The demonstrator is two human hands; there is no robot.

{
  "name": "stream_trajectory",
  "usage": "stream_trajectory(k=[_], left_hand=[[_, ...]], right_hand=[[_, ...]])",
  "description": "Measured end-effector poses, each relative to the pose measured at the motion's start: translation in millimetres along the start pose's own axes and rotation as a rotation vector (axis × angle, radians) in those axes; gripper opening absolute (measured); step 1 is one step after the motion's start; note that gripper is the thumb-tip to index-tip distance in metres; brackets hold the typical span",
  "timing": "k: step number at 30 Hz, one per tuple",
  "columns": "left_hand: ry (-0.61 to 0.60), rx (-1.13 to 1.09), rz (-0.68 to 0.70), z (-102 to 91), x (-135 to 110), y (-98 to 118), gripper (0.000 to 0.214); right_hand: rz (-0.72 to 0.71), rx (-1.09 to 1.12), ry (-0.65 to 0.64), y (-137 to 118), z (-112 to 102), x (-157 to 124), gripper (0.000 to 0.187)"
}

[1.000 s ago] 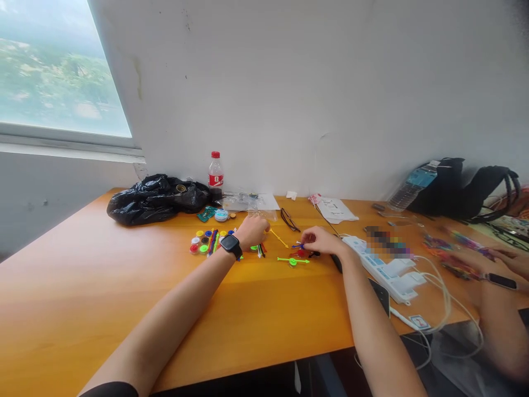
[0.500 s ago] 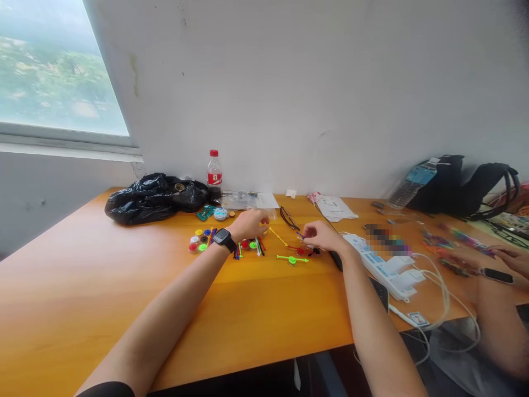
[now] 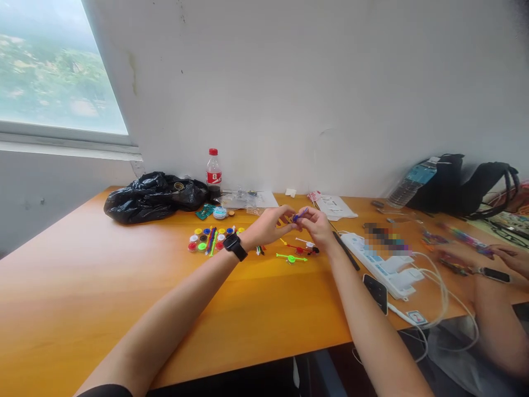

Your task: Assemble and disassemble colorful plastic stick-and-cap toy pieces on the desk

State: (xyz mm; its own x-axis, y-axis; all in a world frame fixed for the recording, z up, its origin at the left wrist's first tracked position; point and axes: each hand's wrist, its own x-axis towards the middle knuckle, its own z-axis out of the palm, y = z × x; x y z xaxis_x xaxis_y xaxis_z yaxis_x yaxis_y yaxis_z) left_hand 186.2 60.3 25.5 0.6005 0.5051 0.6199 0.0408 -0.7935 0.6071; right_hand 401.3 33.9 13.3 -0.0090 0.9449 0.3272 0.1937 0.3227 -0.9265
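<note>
A small blue-purple plastic piece (image 3: 296, 218) is up between the fingertips of the two hands, above the brown wooden counter (image 3: 231, 314). The right hand (image 3: 315, 225) holds it in a narrow pinch of thumb and fingers, with a slim purple tip slanting up from the grasp. The left hand (image 3: 276, 225), with a black square-faced watch (image 3: 235, 246) on its wrist, has its fingers curved and its thumb reaching right up to the same piece; whether it grips the piece too, I cannot tell. Below the hands, a bright green plastic arrow with a round green hub (image 3: 291, 258) lies on the counter nearest the person, with a red plastic arrow with a red hub (image 3: 299, 251) just beyond it, beside a small black plastic part (image 3: 316, 250). A white plastic arrow (image 3: 305, 241) lies farther back, near the red one. Left of these, round plastic discs in red, white, yellow, blue, black and green (image 3: 202, 247) sit close together, with a bundle of slim coloured plastic arrows (image 3: 212, 241) among them. The left wrist hides part of this group. Right of the right forearm are a white power strip (image 3: 378, 267) and a dark phone (image 3: 375, 293). Farther right, a co-worker's hand (image 3: 458, 258) is blurred.
</note>
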Motion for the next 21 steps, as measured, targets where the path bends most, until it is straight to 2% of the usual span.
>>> stream_trajectory(k=[2, 5, 9, 15, 18, 21], left_hand=[[0.023, 0.003, 0.006, 1.6, -0.8, -2.0, 0.034], [-0.005, -0.006, 0.009, -1.8, -0.6, -5.8, 0.025], [-0.038, -0.063, -0.052, -5.0, -0.1, -12.1, 0.014], [-0.013, -0.148, -0.148, -2.0, -5.0, -30.0, 0.011], [-0.021, -0.161, -0.150, -4.6, -6.8, -34.1, 0.009], [-0.034, -0.121, -0.120, -9.1, -6.6, -33.7, 0.010]], right_hand=[[0.011, 0.040, -0.035, 5.0, 6.9, 0.6, 0.022], [0.037, 0.082, -0.082, 11.1, 12.7, 1.3, 0.021], [0.095, 0.093, -0.103, 16.3, 18.1, 2.2, 0.023], [0.126, -0.018, -0.198, 19.6, 32.0, 0.4, 0.025], [0.149, -0.003, -0.210, 20.0, 38.7, -0.7, 0.025], [0.094, -0.020, -0.188, 19.3, 41.2, 0.3, 0.025]])
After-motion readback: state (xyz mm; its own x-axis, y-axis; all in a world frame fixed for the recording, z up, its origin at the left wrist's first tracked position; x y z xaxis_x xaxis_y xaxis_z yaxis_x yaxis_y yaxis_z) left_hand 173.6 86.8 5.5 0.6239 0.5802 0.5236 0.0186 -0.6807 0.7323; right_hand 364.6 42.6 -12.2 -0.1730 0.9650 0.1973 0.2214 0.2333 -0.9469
